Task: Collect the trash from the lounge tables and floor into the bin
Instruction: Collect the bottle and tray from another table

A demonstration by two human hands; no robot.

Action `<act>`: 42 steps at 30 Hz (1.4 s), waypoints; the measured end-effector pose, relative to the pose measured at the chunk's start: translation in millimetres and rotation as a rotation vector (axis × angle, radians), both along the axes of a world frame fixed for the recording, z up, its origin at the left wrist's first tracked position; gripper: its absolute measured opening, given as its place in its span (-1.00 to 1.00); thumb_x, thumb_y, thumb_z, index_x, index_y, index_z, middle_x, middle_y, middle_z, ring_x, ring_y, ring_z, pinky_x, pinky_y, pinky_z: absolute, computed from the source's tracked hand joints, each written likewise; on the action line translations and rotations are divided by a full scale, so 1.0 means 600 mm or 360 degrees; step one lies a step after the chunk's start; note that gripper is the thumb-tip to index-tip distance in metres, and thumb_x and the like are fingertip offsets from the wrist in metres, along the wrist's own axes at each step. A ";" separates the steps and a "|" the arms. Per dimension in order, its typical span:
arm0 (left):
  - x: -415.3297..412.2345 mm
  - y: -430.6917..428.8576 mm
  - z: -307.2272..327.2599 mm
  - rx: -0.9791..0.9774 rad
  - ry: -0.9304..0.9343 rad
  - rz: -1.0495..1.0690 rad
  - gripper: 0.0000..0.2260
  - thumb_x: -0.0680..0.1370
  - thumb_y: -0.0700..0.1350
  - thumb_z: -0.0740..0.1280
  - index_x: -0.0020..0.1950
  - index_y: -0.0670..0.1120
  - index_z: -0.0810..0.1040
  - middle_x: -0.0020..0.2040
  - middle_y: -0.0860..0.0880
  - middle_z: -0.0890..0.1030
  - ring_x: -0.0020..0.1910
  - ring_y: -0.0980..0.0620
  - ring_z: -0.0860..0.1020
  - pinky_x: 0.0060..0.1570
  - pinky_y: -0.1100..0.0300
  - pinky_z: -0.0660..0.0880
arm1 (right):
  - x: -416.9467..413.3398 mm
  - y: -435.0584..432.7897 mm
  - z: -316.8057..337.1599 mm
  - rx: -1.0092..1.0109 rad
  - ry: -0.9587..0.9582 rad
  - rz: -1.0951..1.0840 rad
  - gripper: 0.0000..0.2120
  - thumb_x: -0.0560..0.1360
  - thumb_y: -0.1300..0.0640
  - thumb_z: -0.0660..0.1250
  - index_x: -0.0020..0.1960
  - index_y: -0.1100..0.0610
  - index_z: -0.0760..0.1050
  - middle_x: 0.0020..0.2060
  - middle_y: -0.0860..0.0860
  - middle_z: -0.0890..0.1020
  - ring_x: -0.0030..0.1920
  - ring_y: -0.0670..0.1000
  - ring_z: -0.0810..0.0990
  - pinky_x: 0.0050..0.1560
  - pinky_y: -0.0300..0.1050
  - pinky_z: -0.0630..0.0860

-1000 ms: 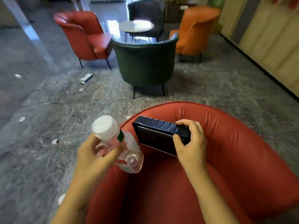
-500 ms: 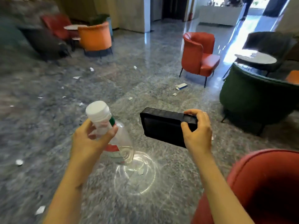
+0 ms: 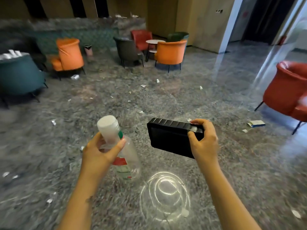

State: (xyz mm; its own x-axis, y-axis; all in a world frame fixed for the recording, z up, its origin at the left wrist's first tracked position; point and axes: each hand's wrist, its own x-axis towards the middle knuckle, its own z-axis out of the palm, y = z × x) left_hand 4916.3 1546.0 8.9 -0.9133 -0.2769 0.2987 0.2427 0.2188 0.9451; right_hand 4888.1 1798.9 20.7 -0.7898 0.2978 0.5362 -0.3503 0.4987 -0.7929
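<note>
A teal chair (image 3: 18, 75) stood at far left with an orange chair (image 3: 69, 54) beside it. Just right of that, by the far wall, was a small bin (image 3: 88, 49) with a dark liner, blurred and well apart from both hands. Paper scraps (image 3: 53, 122) lay scattered over the grey floor (image 3: 49, 146). The left hand (image 3: 101, 150) gripped a clear bottle (image 3: 127, 156) near its neck, fingers and thumb curled round it below the white cap (image 3: 108, 126). The bottle was held above the floor, tilted with its cap up and to the left. Far back stood a round table (image 3: 155, 41), touched on its right by a second orange chair (image 3: 171, 52). A ring of light (image 3: 164, 195) showed on the floor between the forearms. The right hand (image 3: 203, 141) held a black box (image 3: 169, 138) by its right end, thumb on the near face and fingers curled over the top edge. A flat carton (image 3: 255, 123) lay on the floor near a red chair (image 3: 289, 90) at far right.
</note>
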 end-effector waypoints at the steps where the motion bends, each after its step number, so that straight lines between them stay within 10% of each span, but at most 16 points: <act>1: -0.026 -0.008 -0.001 -0.0025 -0.0005 0.0028 -0.75 0.31 -0.05 0.49 -0.05 0.08 0.58 -0.22 0.15 0.67 -0.23 0.31 0.61 -0.42 0.49 0.44 | -0.031 -0.013 -0.002 -0.0003 0.0007 0.0034 -0.75 0.35 0.41 0.29 -0.04 0.15 0.47 -0.12 -0.01 0.51 -0.08 -0.21 0.45 -0.03 -0.55 0.28; 8: -0.297 -0.098 -0.035 -0.0127 -0.0126 0.0215 -0.52 0.15 0.30 0.44 -0.04 0.11 0.58 -0.15 0.16 0.66 -0.14 0.22 0.61 -0.21 0.24 0.49 | -0.336 -0.108 -0.037 -0.0013 -0.0059 0.0250 -0.71 0.35 0.40 0.34 -0.06 0.07 0.45 -0.16 -0.07 0.53 -0.09 -0.30 0.47 -0.09 -0.55 0.29; 15: -0.619 -0.241 0.001 -0.0185 -0.0124 0.0508 -0.75 0.33 -0.04 0.53 -0.06 0.13 0.57 -0.14 0.20 0.64 -0.06 0.17 0.60 -0.23 0.36 0.43 | -0.728 -0.245 0.029 -0.0063 -0.0063 0.0577 -0.71 0.37 0.37 0.35 -0.09 0.01 0.43 -0.20 -0.22 0.53 -0.12 -0.34 0.48 -0.18 -0.56 0.33; 22: -0.904 -0.418 0.007 -0.0103 -0.0101 0.0687 -0.59 0.16 0.28 0.45 -0.06 0.17 0.59 -0.09 0.12 0.67 -0.03 0.12 0.62 -0.09 0.14 0.52 | -1.062 -0.451 0.007 -0.0045 -0.0136 0.0836 -0.63 0.37 0.36 0.32 -0.13 -0.13 0.40 -0.17 -0.19 0.55 -0.12 -0.28 0.49 -0.21 -0.54 0.34; 42: -2.016 -0.911 0.014 -0.0153 -0.0058 0.0527 -0.68 0.24 0.10 0.58 -0.08 0.18 0.56 -0.14 0.25 0.65 -0.09 0.29 0.59 -0.16 0.30 0.45 | -2.124 -0.945 -0.035 0.0001 -0.0093 0.0780 -0.77 0.43 0.26 0.37 0.01 0.02 0.45 -0.07 -0.15 0.53 -0.01 -0.23 0.48 -0.06 -0.41 0.35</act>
